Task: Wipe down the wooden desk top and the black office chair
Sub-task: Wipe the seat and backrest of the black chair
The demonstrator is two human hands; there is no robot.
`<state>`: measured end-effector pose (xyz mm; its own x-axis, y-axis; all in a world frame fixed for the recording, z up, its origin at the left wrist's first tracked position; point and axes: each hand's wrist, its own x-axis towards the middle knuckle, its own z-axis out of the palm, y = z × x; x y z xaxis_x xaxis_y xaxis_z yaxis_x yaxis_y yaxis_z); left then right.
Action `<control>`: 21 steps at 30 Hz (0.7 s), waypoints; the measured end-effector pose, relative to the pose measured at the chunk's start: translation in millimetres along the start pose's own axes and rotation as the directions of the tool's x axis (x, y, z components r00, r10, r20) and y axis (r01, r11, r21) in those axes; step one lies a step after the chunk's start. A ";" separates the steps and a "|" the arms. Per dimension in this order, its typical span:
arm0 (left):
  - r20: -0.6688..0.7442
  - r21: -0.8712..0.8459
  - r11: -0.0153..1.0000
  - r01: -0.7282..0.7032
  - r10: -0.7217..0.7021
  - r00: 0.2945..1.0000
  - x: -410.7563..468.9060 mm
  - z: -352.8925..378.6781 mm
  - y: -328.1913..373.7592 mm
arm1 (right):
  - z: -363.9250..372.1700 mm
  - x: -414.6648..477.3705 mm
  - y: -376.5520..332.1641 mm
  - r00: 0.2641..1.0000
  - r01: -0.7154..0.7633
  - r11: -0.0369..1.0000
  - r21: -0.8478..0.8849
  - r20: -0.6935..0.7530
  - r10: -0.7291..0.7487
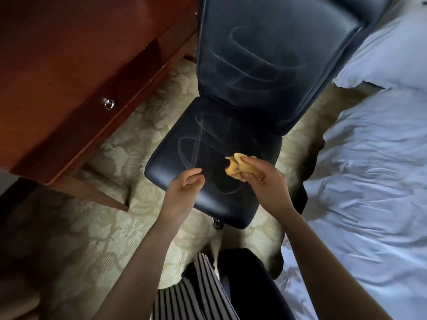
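Note:
The black office chair (231, 125) stands in the middle, with pale curved wipe streaks on its seat and backrest. My right hand (265, 179) grips a bunched yellow cloth (235, 167) just above the front part of the seat. My left hand (184, 188) hovers over the seat's front left edge, fingers loosely curled and holding nothing, a short gap from the cloth. The wooden desk (69, 72) fills the upper left, showing its reddish top and drawer front.
A round metal drawer knob (108, 103) sits on the desk front. A bed with rumpled white sheets (374, 169) lies close on the right. Patterned beige carpet (92, 227) covers the floor. My striped clothing (196, 292) is at the bottom.

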<state>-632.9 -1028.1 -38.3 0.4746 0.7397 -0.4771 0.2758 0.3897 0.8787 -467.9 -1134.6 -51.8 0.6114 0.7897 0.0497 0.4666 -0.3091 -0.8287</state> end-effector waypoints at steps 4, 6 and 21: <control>-0.113 0.115 0.993 -0.027 0.040 0.993 0.2 7.1 -8.0 | -1.7 17.3 9.3 0.996 0.074 0.997 0.038 0.052 -0.076; -0.201 0.153 0.988 -0.023 0.054 0.978 4.4 19.4 -12.8 | -4.1 29.4 18.6 0.985 0.133 0.989 0.057 0.104 -0.138; -0.344 0.480 0.873 0.091 0.092 0.934 121.5 60.7 -156.9 | 60.5 90.5 186.0 0.909 0.326 0.942 -0.083 0.300 -0.288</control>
<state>-567.8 -1032.7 -235.3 0.1814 0.9157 -0.3585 0.6848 0.1440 0.7144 -364.5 -1088.5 -235.2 0.2296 0.9663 0.1169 0.6915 -0.0774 -0.7182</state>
